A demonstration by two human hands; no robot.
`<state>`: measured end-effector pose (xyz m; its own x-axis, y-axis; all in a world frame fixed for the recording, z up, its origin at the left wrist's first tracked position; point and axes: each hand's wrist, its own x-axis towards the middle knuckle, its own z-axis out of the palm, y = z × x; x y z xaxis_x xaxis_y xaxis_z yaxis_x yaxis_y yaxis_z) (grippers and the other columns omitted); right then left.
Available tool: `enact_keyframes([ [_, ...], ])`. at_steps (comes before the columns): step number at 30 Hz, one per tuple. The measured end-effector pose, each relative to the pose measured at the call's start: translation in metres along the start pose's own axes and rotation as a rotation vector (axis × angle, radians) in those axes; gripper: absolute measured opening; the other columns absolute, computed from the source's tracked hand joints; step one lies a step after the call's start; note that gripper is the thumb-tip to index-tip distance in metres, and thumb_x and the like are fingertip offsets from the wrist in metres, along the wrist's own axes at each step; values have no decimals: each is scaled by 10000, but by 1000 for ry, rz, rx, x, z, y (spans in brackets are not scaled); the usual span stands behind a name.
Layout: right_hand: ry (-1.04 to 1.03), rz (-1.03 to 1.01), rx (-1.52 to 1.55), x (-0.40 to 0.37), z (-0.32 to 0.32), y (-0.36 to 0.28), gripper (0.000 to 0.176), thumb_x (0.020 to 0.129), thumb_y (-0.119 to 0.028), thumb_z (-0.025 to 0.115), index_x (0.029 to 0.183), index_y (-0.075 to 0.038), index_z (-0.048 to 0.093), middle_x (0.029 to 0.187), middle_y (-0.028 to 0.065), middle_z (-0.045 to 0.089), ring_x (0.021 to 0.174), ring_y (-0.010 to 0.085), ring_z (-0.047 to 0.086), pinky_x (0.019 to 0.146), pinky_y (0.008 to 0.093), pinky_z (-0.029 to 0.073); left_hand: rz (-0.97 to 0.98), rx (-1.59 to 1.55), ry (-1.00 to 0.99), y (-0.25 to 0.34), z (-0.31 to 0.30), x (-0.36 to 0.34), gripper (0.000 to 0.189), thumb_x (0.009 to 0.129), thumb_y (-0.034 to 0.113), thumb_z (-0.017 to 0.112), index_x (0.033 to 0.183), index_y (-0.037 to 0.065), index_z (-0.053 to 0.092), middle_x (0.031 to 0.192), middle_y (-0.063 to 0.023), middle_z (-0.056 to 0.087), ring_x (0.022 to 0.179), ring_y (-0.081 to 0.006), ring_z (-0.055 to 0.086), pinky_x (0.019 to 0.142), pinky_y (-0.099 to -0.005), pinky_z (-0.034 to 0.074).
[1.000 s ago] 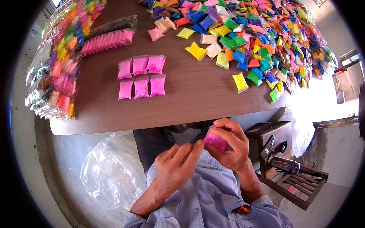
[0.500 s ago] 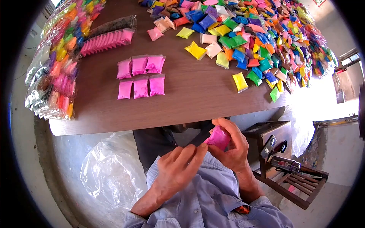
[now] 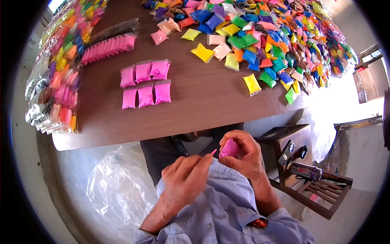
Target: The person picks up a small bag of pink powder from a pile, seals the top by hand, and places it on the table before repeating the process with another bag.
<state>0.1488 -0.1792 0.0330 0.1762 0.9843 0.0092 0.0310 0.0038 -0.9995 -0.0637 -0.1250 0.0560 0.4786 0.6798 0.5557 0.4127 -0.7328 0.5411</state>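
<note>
My right hand (image 3: 245,156) is closed around a pink packet (image 3: 229,149) above my lap, below the table's front edge. Just to its left, my left hand (image 3: 187,175) pinches a small pink piece (image 3: 213,151) at its fingertips. A small gap separates the piece from the packet. On the table (image 3: 195,110), several pink packets (image 3: 146,95) lie in two rows. Behind them is a clear bag holding a row of pink packets (image 3: 109,49).
Many coloured packets (image 3: 248,40) are heaped at the back right. Filled clear bags (image 3: 61,81) line the left edge. Crumpled clear plastic (image 3: 120,183) lies at lower left. A wooden stand (image 3: 292,142) at right holds a phone (image 3: 287,150) and a flask (image 3: 306,171).
My left hand has drawn slightly left from the packet, with the small pink piece now apart from it. The view has shifted a little, moving the table items left.
</note>
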Motion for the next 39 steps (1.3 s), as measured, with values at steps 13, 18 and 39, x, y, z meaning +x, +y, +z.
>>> enact_keyframes([
  [13, -59, 115, -92, -2, 13, -3, 521, 843, -109, 906, 1304, -50, 669, 1083, 44, 723, 994, 118, 667, 892, 287, 551, -106, -68, -34, 5, 2, 4, 211, 832, -50, 841, 1019, 21, 773, 849, -103, 736, 658, -237, 710, 571, -326, 567],
  [18, -70, 157, 47, -5, 14, 4, 398, 931, -148, 827, 1281, -20, 687, 1085, 51, 732, 992, 119, 670, 894, 287, 553, -122, -68, -43, 5, 2, 3, 197, 842, -50, 833, 1019, 15, 775, 838, -99, 733, 637, -220, 704, 537, -295, 547],
  [39, -43, 202, 363, -10, 11, 12, 365, 1003, -101, 761, 1326, 31, 653, 1097, 60, 729, 1004, 100, 687, 923, 269, 573, -275, -82, -143, 20, 1, 9, 192, 863, -14, 816, 1037, 54, 772, 839, -73, 728, 576, -186, 649, 508, -300, 498],
])
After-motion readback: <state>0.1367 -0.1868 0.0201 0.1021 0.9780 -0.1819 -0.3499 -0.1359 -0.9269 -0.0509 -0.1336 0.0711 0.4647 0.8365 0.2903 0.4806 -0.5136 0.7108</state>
